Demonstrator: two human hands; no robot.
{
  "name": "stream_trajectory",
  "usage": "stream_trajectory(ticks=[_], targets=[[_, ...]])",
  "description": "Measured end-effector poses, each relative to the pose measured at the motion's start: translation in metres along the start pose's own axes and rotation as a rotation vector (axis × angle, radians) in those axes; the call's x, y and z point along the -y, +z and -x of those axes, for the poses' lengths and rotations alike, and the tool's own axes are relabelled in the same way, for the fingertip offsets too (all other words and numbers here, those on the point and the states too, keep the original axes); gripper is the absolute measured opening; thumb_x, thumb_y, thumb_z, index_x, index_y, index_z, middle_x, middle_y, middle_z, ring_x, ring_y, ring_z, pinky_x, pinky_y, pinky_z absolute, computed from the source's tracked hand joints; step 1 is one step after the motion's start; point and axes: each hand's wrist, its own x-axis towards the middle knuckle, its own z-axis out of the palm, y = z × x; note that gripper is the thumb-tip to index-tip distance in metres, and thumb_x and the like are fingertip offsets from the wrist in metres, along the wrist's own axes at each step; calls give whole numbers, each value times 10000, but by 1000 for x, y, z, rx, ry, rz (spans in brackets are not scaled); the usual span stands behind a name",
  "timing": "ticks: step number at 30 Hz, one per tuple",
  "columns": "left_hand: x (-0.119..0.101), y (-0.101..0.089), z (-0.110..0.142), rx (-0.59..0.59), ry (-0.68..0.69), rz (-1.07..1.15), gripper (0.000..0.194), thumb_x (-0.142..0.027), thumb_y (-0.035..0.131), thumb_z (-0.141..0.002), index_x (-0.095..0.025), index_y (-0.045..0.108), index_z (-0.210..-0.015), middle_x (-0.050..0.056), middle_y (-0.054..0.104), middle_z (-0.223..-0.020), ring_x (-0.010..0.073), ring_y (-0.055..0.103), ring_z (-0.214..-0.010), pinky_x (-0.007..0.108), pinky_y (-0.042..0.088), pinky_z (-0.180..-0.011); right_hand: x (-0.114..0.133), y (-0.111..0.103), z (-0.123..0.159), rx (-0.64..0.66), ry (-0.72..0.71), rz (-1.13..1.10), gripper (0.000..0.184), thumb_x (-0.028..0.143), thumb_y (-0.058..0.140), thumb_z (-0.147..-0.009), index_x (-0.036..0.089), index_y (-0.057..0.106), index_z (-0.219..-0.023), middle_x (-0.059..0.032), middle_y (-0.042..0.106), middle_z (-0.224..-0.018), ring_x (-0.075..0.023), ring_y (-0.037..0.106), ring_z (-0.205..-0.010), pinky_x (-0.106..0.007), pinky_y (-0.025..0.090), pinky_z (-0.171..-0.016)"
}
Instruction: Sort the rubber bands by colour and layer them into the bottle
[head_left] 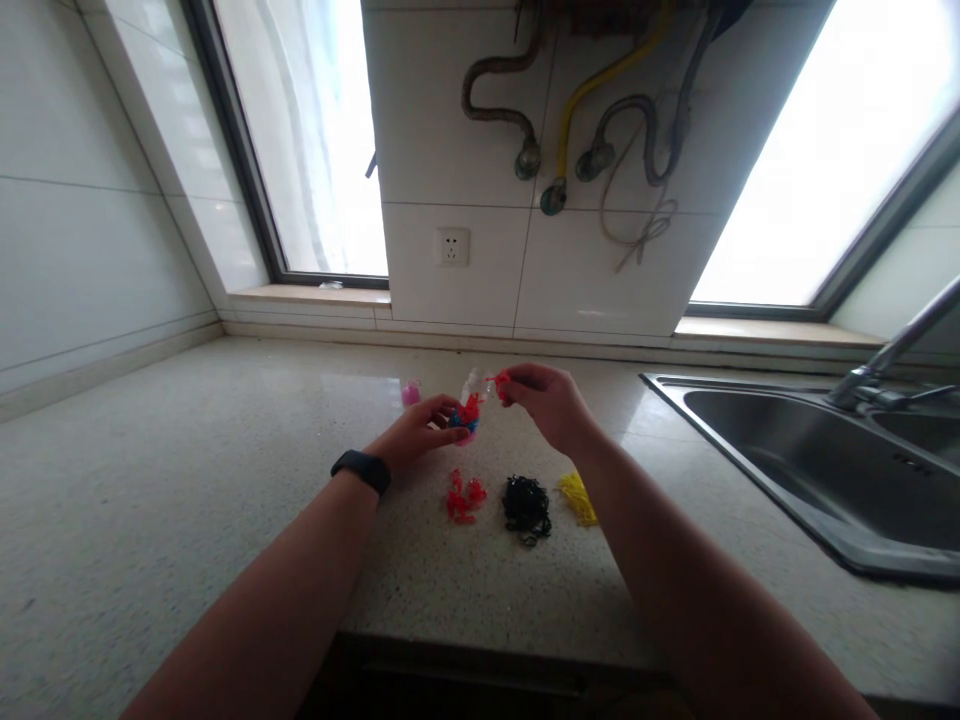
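Note:
My left hand (pixel 420 430), with a black band on its wrist, is closed around a small bunch of red and blue rubber bands (pixel 466 415) just above the counter. My right hand (pixel 547 400) pinches a red rubber band (pixel 501 383) close to that bunch. On the speckled counter (pixel 187 500) in front of my hands lie a red pile of bands (pixel 463 497), a black pile (pixel 526 505) and a yellow pile (pixel 577 497), partly hidden by my right forearm. A small pink object (pixel 410 393) sits behind my left hand.
A steel sink (pixel 810 470) with a tap (pixel 892 365) is set in the counter at the right. Tiled wall with a socket (pixel 452 246), hoses and pipes (pixel 585 130) stands behind, between two bright windows. The counter's front edge runs near the bottom.

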Motion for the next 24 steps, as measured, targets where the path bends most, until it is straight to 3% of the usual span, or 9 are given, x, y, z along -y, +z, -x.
stream_trajectory(ticks=[2, 5, 13, 24], targets=[[-1, 1, 1, 26, -16, -33, 438, -402, 789, -768, -179, 633, -1112, 69, 698, -989, 148, 587, -789, 279, 443, -685, -1, -1, -3, -119, -31, -56, 216, 329, 837, -687, 194, 750, -831, -4, 700, -730, -126, 601, -642, -312, 516, -671], [-1, 4, 1, 48, -41, -77, 445, -402, 801, -748, -196, 646, -1111, 67, 704, -997, 159, 590, -797, 291, 440, -694, -7, -1, -5, -161, -33, -58, 234, 332, 836, -679, 192, 753, -848, -12, 709, -757, -126, 600, -644, -312, 514, -669], [-1, 6, 2, 38, -28, -117, 443, -423, 815, -722, -204, 664, -1076, 50, 678, -952, 154, 564, -764, 289, 432, -690, -4, 2, -2, -128, -39, 211, 299, 420, 782, -717, 173, 760, -885, -36, 729, -779, -151, 628, -691, -329, 537, -697], [2, 3, 2, 39, -15, -163, 436, -444, 784, -762, -202, 663, -1104, 65, 691, -1004, 164, 580, -796, 302, 440, -727, -9, -7, -2, -38, -85, 367, 238, 314, 731, -784, 206, 798, -985, -53, 782, -924, -192, 695, -842, -357, 549, -828]])
